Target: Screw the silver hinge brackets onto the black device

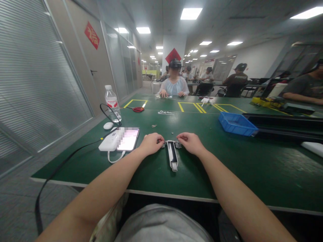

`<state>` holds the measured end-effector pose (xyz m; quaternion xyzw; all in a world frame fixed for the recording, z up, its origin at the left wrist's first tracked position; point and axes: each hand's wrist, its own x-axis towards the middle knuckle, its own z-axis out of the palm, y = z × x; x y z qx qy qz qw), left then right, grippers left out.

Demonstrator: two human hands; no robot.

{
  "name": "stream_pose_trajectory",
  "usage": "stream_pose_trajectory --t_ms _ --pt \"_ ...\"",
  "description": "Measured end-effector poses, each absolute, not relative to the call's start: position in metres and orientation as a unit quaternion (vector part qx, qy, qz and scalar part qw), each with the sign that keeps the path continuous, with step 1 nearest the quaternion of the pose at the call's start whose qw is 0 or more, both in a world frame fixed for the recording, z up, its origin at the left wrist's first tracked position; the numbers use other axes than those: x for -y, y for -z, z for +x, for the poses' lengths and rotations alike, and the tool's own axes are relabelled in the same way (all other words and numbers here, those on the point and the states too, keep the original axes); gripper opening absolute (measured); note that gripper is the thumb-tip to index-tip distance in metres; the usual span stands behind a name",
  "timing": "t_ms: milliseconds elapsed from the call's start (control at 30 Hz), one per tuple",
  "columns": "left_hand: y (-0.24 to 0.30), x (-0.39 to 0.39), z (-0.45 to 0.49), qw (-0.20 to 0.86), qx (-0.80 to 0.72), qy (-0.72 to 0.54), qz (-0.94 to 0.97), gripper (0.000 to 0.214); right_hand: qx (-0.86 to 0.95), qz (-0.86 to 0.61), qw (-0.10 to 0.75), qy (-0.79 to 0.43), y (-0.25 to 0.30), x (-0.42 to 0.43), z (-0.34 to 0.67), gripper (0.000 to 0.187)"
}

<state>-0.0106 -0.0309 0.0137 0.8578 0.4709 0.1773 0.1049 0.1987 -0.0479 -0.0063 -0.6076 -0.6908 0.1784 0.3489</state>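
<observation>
A narrow black and white metal part [172, 155] lies lengthwise on the green table [227, 168] in front of me. My left hand [151, 143] rests at its far left end with the fingers curled and pinched on a small side tab. My right hand [190, 142] mirrors it on the far right end, fingers curled onto the tab there. Both forearms reach in from the near edge.
A phone [128, 138] and a white power bank [109, 144] with cables lie to the left, beside a water bottle [112, 103] and red scissors [137, 109]. A blue tray [236, 123] sits right. Small loose parts [166, 112] lie further off. Other people sit at tables beyond.
</observation>
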Motion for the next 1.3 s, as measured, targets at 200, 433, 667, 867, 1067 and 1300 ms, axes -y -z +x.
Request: stream_pose_trajectory --t_ms 200,433,667,867,1067,1300 --pt "-0.0138 0.0307 -0.0101 0.102 -0.471 -0.178 0.858 0.018 0.716 -0.602 0.325 -0.140 0.0042 0.0501 0.1982 0.018" --pt "-0.0154 0.0317 -0.0102 0.108 -0.471 -0.180 0.857 0.018 0.729 -0.605 0.301 -0.112 0.0036 0.0506 0.1992 0.017" --pt "-0.0164 0.0326 -0.0098 0.110 -0.470 -0.179 0.857 0.017 0.737 -0.592 0.304 -0.119 0.0030 0.0513 0.1996 0.019" --pt "-0.0161 0.0324 -0.0099 0.115 -0.472 -0.182 0.855 0.018 0.739 -0.596 0.288 -0.128 -0.0001 0.0529 0.1991 0.021" --pt "-0.0163 0.0325 -0.0101 0.110 -0.473 -0.170 0.857 0.019 0.743 -0.591 0.278 -0.146 0.0014 0.0513 0.2011 0.025" --pt "-0.0135 0.0304 -0.0105 0.111 -0.468 -0.179 0.858 0.018 0.742 -0.592 0.281 -0.143 0.0026 0.0500 0.2023 0.022"
